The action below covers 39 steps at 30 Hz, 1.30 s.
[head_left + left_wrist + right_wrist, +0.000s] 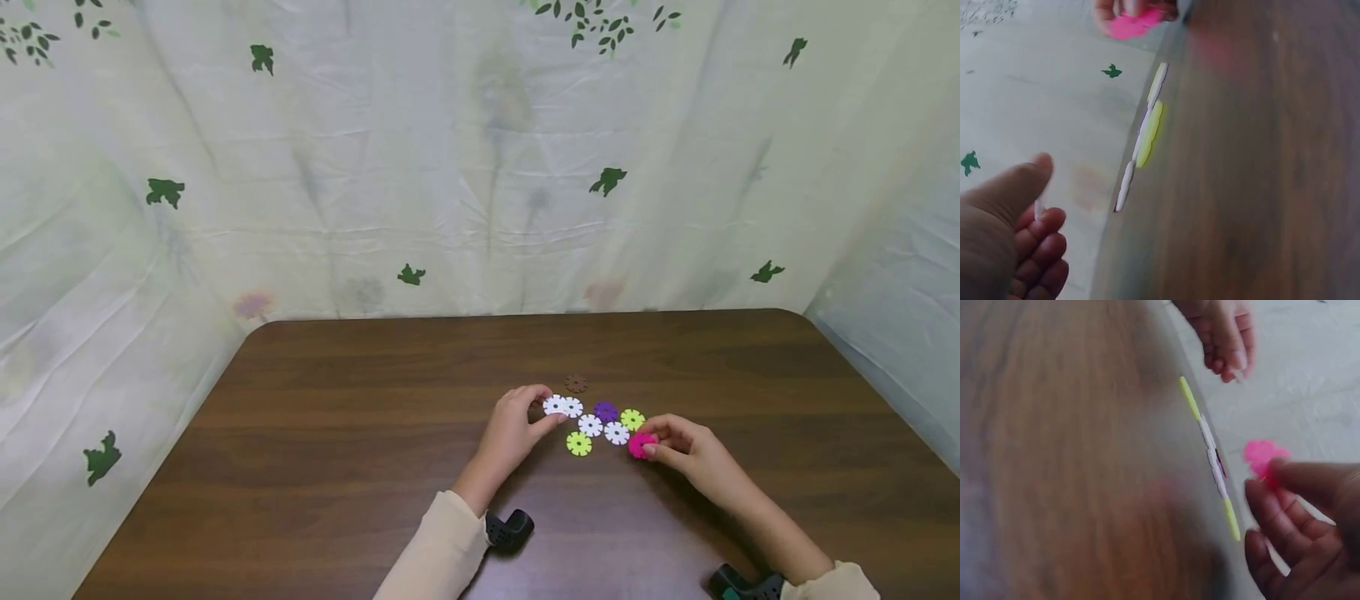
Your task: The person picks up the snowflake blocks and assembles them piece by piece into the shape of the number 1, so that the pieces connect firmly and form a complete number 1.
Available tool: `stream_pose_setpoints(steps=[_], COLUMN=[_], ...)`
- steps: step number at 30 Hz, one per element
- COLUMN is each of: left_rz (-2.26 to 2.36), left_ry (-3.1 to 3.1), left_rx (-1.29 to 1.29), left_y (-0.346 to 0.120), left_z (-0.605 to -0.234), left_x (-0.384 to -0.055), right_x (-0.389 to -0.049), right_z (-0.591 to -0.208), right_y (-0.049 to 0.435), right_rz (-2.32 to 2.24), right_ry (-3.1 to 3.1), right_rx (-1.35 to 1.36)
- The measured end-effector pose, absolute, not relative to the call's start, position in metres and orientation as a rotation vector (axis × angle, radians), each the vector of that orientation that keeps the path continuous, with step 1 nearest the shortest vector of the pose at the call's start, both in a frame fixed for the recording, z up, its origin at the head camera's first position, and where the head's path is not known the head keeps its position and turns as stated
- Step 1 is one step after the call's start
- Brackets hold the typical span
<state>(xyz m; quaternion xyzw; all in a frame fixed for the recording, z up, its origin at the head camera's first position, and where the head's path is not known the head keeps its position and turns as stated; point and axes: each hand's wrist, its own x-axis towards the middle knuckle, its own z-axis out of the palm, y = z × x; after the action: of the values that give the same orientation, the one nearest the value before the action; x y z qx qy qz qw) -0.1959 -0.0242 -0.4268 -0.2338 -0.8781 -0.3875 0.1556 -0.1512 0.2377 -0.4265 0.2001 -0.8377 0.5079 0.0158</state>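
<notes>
My left hand (516, 423) pinches a white flower-shaped notched disc (553, 405) between thumb and fingers; only a sliver of white (1039, 209) shows in the left wrist view. My right hand (693, 457) holds a pink flower-shaped disc (641, 446) between thumb and forefinger, and the same pink disc (1262, 457) appears raised above the tabletop in the right wrist view. Between the hands lie more white discs (590, 425), a purple disc (606, 411), and two yellow-green discs, one upper right (632, 418) and one lower left (579, 444). A brown disc (576, 383) lies behind them.
The brown wooden table (337, 467) has rounded far corners. White cloth (420, 167) printed with green birds and leaves hangs behind it and along both sides. Each wrist wears a black device, the left one (510, 531) near the sleeve.
</notes>
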Motion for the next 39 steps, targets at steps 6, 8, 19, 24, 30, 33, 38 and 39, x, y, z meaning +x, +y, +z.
stream_pose_setpoints(steps=[6, 8, 19, 24, 30, 33, 38, 39], left_rz=[-1.164, -1.165, -1.175, -1.152, -1.124, -1.131, -1.102, -1.093], left_ry=[-2.431, -2.417, -2.342, -2.339, -2.323, -2.297, -2.248, -2.241], left_rx=[-0.703, -0.710, -0.727, -0.732, -0.766, -0.791, -0.837, -0.846], left_y=[-0.029, -0.031, -0.047, -0.053, -0.059, -0.061, -0.062, -0.062], left_z=[-0.414, -0.410, -0.388, -0.382, -0.381, -0.382, -0.384, -0.384], left_x=[-0.195, -0.194, -0.189, -0.186, -0.183, -0.183, -0.181, -0.181], right_x=[-0.156, -0.159, -0.170, -0.167, -0.171, -0.173, -0.174, -0.174], right_z=[-0.410, -0.404, -0.366, -0.345, -0.338, -0.338, -0.339, -0.339], right_y=[0.229, 0.225, 0.191, 0.173, 0.160, 0.154, 0.147, 0.146], right_rz=[1.768, 1.769, 1.721, 1.709, 1.751, 1.783, 1.835, 1.836], right_ry=[-2.510, -2.492, -2.472, -2.458, -2.404, -2.369, -2.334, -2.333], right_rx=[0.601, 0.609, 0.648, 0.682, 0.731, 0.757, 0.778, 0.778])
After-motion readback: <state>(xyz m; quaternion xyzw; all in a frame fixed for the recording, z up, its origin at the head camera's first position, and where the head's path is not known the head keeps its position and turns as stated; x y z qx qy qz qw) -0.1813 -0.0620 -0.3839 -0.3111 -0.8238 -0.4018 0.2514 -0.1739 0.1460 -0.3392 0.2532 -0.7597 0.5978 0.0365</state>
